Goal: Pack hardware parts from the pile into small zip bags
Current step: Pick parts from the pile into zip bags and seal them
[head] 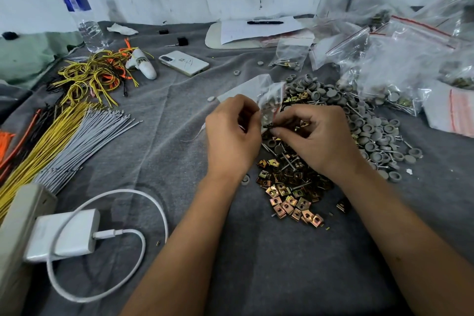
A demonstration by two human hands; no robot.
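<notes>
Two hands meet over the pile (295, 182): the left hand (230, 136) pinches a bag (272, 96) upright, presumably keeping its mouth open, while the right hand (315, 136) pinches a screw (269, 126) at it.
</notes>
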